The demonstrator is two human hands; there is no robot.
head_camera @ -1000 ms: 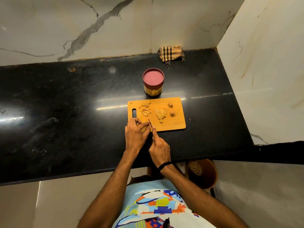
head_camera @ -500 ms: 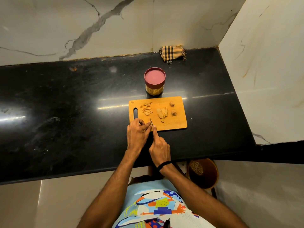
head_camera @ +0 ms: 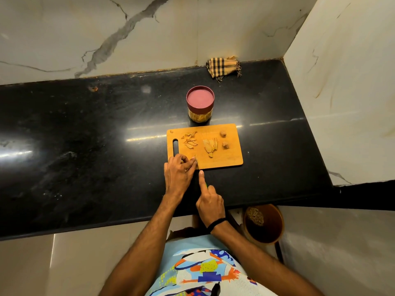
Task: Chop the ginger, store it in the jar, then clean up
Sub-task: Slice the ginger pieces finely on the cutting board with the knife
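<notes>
No text, label, brand or number is readable anywhere in view. The jar (head_camera: 200, 103) has a plain maroon lid, and the wooden cutting board (head_camera: 229, 155) carries no marking. The shirt (head_camera: 205, 272) has a colourful graphic print: shapes only, no legible letters.

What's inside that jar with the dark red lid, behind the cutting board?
Through the jar's clear wall, yellowish pieces show near the bottom, probably ginger. The lid is on and covers everything above, so how full it is cannot be seen.
</notes>
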